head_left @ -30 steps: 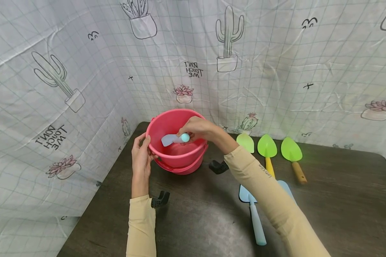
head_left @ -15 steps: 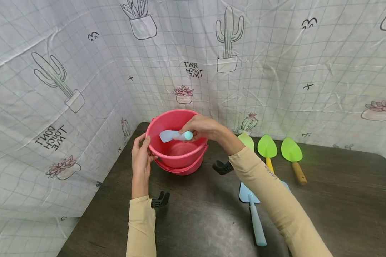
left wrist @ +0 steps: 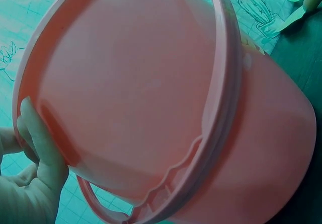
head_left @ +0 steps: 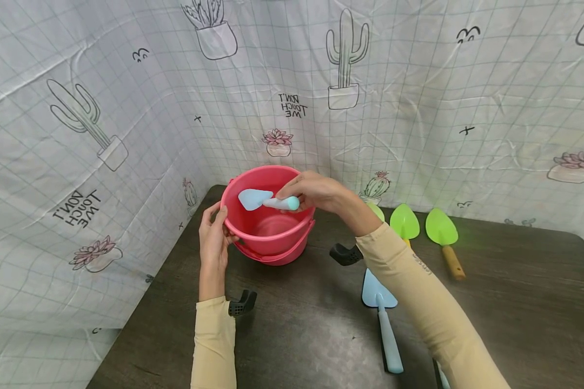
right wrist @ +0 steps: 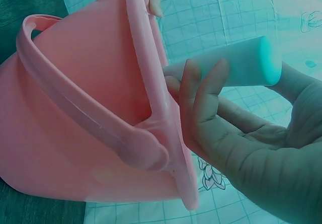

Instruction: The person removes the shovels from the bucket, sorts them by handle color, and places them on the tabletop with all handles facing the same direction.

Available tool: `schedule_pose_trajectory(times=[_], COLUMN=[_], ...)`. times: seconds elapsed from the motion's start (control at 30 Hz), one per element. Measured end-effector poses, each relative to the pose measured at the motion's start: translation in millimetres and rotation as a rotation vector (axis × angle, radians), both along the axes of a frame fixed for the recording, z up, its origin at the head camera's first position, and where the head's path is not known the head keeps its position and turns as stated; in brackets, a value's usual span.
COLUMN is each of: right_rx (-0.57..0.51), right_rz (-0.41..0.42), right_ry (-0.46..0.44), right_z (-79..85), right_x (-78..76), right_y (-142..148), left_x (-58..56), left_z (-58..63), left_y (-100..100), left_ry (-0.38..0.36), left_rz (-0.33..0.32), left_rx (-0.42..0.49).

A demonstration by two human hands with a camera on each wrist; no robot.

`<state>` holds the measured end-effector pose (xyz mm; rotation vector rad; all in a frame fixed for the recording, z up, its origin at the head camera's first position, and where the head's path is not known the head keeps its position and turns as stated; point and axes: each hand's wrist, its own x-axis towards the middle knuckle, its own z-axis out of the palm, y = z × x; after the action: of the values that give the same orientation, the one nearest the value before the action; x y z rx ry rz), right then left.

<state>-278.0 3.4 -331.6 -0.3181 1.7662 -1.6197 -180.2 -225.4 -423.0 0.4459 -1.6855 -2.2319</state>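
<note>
A pink bucket (head_left: 272, 244) stands tilted toward me at the left of the dark table. My left hand (head_left: 212, 235) grips its rim on the left side, thumb over the edge, as the left wrist view also shows on the rim (left wrist: 229, 58). Over the bucket's mouth, my right hand (head_left: 316, 190) holds a small light-blue trowel (head_left: 254, 199) by its pale handle (right wrist: 241, 63). The blade points left and overlaps the bucket's inside in the head view. In the right wrist view, curled fingers (right wrist: 209, 90) wrap the handle beside the rim.
Right of the bucket lies another blue trowel (head_left: 379, 292). Green trowels lie further back, one with a wooden handle (head_left: 452, 262) and one with a yellow handle (head_left: 404, 220). Part of another handle (head_left: 440, 373) shows below the right sleeve. A patterned cloth (head_left: 409, 108) hangs behind the table (head_left: 311, 324).
My right hand has moved right and slightly up with the trowel, and more of the blade shows above the bucket's inside. The left hand and bucket have stayed put.
</note>
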Motion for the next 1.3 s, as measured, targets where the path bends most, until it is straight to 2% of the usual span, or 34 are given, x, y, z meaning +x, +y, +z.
schedule_pose_trajectory(times=[0.27,0.93,1.3], right_rx=[-0.018,-0.072,-0.116], right_rz=[0.003,-0.024,0.044], right_ry=[-0.001,-0.044,-0.063], right_z=[1.6,0.8,3.3], right_x=[3.1,10.9,13.8], right_y=[4.8,15.1,21.8], left_x=[0.3,-0.1,-0.7], left_z=[-1.6,-2.9,-3.2], left_y=[-0.4,-0.2,-0.8], left_ry=[0.027,0.038,0.052], left_rz=[-0.015,-0.016,-0.018], left_rx=[0.032,0.025,0.03])
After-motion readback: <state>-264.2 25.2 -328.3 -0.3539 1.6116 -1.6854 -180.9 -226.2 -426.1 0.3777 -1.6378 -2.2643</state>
